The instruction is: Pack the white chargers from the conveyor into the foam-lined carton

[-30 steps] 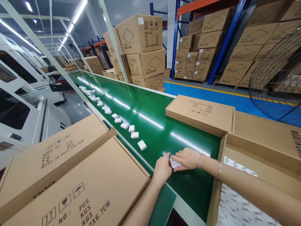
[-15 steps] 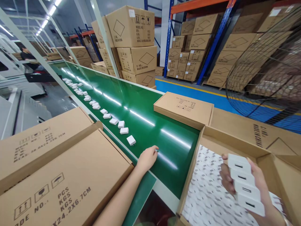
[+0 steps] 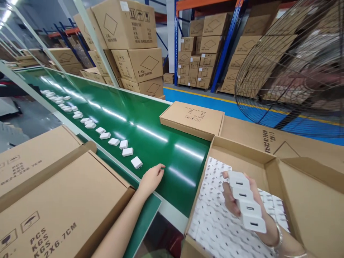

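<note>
Several white USB charger plugs (image 3: 249, 208) are lined up in a row in my right hand (image 3: 256, 191), their USB slots facing me. My fingers close on them from the sides, above the open carton. Over the front edge of the green conveyor belt (image 3: 172, 186) is my left hand (image 3: 152, 179), its fingers loosely bent and apart, with nothing visible in it. The nearest loose charger plug (image 3: 136, 162) lies on the belt just left of that hand, not touching it. A line of similar white plugs (image 3: 105, 135) trails off along the belt.
The open carton (image 3: 243, 146) at right holds rows of white pieces (image 3: 212, 215). A closed flat carton (image 3: 192, 118) sits across the belt. Large cartons (image 3: 53, 211) flank my left arm. A wire fan (image 3: 290, 71) stands at the right, with stacked boxes (image 3: 137, 64) behind the belt.
The whole view has swung right, so belt, boxes and both hands appear farther left. My right hand still grips the row of charger plugs; my left hand keeps its place by the belt edge.
</note>
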`<state>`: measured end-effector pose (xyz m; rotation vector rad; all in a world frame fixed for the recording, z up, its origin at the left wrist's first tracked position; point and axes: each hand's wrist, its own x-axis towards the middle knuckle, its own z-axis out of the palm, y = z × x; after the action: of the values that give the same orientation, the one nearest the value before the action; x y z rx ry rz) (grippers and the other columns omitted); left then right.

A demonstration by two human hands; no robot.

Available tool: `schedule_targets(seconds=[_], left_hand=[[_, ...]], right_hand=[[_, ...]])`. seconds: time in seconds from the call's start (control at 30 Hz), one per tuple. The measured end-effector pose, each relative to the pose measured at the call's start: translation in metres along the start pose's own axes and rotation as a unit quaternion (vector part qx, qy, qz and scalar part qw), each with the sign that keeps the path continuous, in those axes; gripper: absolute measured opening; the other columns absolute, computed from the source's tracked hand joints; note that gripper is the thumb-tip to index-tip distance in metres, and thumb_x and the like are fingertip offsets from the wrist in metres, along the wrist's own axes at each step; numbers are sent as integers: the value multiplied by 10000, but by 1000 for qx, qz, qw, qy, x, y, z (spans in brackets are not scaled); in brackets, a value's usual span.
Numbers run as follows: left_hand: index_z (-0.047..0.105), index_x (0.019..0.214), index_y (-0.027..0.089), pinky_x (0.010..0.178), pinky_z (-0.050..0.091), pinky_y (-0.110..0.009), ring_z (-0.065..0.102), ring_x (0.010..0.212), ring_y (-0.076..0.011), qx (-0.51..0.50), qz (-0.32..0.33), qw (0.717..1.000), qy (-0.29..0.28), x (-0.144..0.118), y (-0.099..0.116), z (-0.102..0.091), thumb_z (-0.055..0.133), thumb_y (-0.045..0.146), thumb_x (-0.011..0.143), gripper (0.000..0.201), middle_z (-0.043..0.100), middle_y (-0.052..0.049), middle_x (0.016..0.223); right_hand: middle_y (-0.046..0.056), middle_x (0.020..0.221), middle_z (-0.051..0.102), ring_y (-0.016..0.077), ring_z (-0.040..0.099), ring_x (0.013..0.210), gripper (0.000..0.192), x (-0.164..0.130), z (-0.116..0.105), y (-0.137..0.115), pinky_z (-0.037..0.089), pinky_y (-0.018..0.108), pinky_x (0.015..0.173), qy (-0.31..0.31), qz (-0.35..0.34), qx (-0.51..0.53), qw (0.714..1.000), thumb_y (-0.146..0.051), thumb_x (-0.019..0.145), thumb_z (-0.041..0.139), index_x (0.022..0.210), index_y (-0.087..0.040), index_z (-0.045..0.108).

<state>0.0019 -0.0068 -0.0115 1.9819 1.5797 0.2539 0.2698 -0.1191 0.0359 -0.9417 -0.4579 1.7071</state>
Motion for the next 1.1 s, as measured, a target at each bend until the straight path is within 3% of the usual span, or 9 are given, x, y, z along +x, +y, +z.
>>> schedule_targets(seconds=[0.5,0.77,0.93,1.03,1.1], left_hand=[[538,1088,223,731,427,-262,571,973,-194,60,-6,998,-21,-1,4,1,311,279,861,326,632,-31,1050],[536,1086,222,742,426,-263,569,978,-192,66,-2,998,-24,-1,6,0,313,287,860,324,635,-32,1039],[536,1086,219,742,426,-267,568,973,-194,60,0,998,-27,-3,7,-1,311,290,859,328,640,-32,1021],[537,1090,216,739,429,-268,571,966,-193,55,0,998,-29,-1,6,-1,314,290,857,331,643,-33,1008],[541,1085,213,748,433,-273,573,964,-193,52,4,998,-23,0,5,0,314,293,858,331,644,-35,1009]], right_hand=[[-38,460,514,116,429,276,386,-5,-3,2,310,196,263,-81,3,-6,997,-592,768,345,851,-231,454],[-31,465,484,102,430,310,416,-4,1,-3,294,201,303,-7,7,-14,1000,-586,765,391,825,-193,513],[-27,469,464,93,407,316,437,-4,2,0,284,204,308,0,8,-19,1000,-594,781,369,734,-185,516],[-14,459,451,93,393,337,503,-4,-2,-6,310,218,327,20,2,-87,996,-637,784,335,616,-186,481],[-8,457,452,110,405,368,516,-2,-11,-22,323,230,341,82,-33,-164,982,-663,778,333,603,-196,466]])
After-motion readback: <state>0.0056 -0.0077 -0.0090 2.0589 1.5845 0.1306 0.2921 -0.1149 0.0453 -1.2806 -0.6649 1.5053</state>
